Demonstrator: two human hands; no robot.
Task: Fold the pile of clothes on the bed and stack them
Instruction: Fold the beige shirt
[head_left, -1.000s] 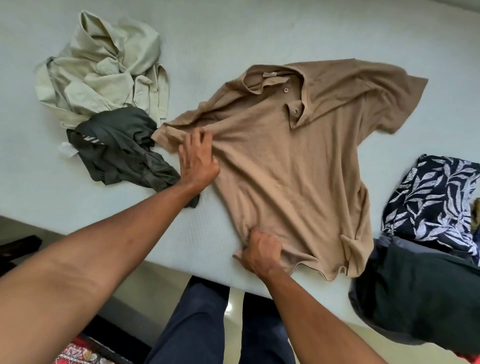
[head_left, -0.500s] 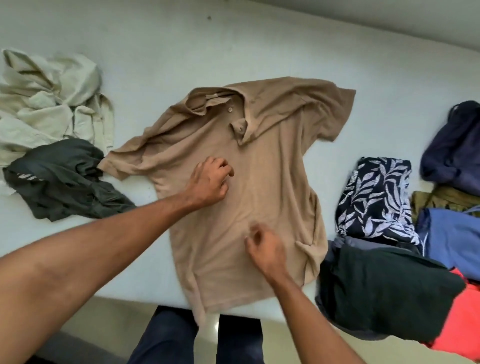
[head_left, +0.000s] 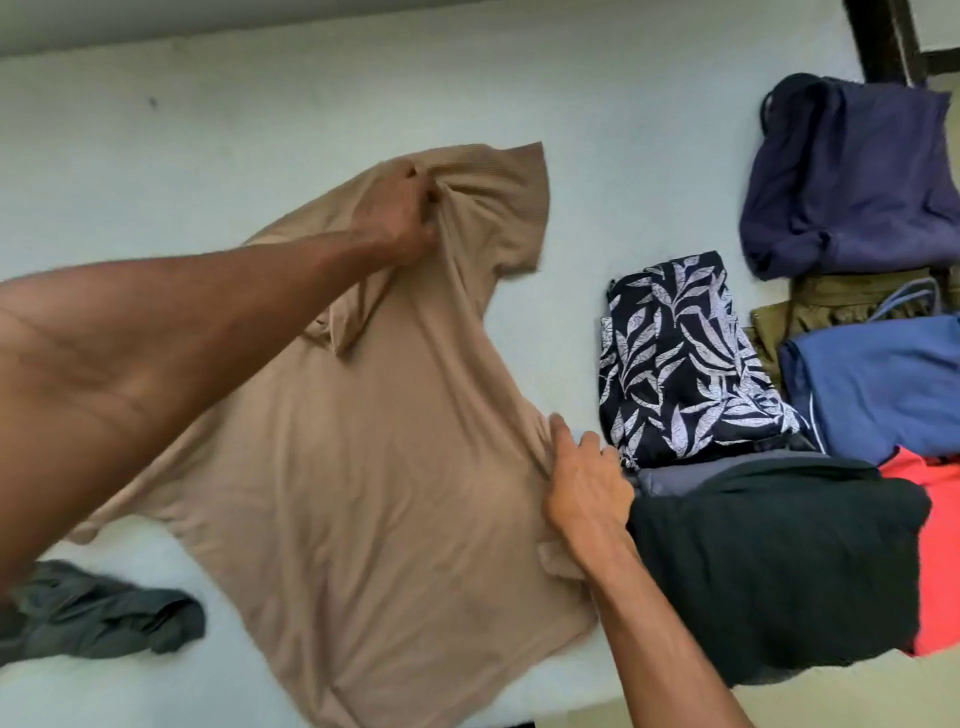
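Note:
A tan polo shirt (head_left: 363, 493) lies spread face up across the white bed (head_left: 260, 130). My left hand (head_left: 400, 213) grips a bunch of the shirt's fabric near its right shoulder, by the short sleeve. My right hand (head_left: 582, 478) pinches the shirt's right side seam, close to the folded clothes. The collar is partly hidden by my left forearm. A crumpled dark grey garment (head_left: 104, 613) lies loose at the lower left.
Folded clothes sit on the right: a navy leaf-print piece (head_left: 680, 358), a black one (head_left: 769, 566), a blue one (head_left: 883, 379), a red one (head_left: 935, 545), an olive one (head_left: 831, 306) and a purple one (head_left: 852, 176). The bed's near edge runs along the bottom.
Both hands left the shirt's front and left side. My left hand reached up to the right shoulder and my right hand went to the right seam. The view swung right.

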